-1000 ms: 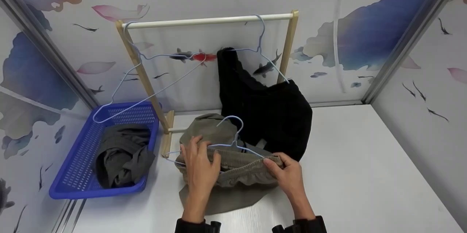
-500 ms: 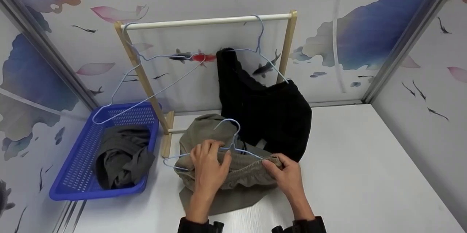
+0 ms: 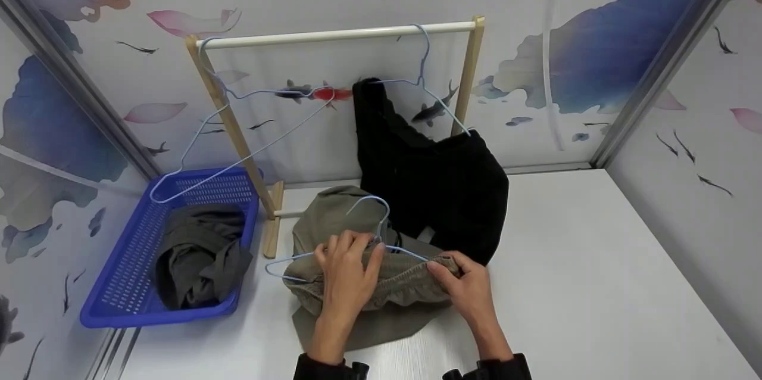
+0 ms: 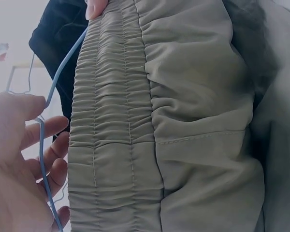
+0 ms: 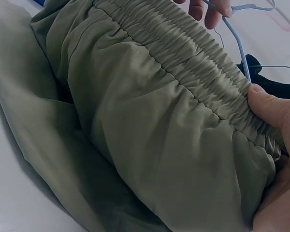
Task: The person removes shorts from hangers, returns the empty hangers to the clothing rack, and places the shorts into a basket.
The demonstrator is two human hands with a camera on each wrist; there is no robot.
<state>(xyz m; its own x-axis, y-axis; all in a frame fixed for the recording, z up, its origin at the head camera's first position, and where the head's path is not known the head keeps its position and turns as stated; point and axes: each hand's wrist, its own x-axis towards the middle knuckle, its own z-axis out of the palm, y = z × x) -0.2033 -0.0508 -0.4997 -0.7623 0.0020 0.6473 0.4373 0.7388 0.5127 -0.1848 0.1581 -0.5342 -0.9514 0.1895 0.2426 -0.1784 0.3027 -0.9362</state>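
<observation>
left hand [image 3: 347, 273] pinching the hanger [image 4: 41, 145], right hand [image 3: 467, 285] the waistband [image 4: 111, 106], threading seems underway, the hanger's protruding end [image 3: 286, 258] probably needing tucking next.

One left hand [image 3: 348, 267], one right hand [image 3: 468, 286], three hangers [image 4: 42, 147], three pieces of clothing [image 3: 411, 295], one basket [image 3: 161, 315], one rack [image 3: 339, 35], two wooden posts [image 3: 470, 70], one table [image 3: 595, 285].

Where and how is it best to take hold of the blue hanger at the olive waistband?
Probably grip the blue hanger just under its hook, from above: that end rises clear of the olive waistband, and the left hand pinches near there.
</observation>
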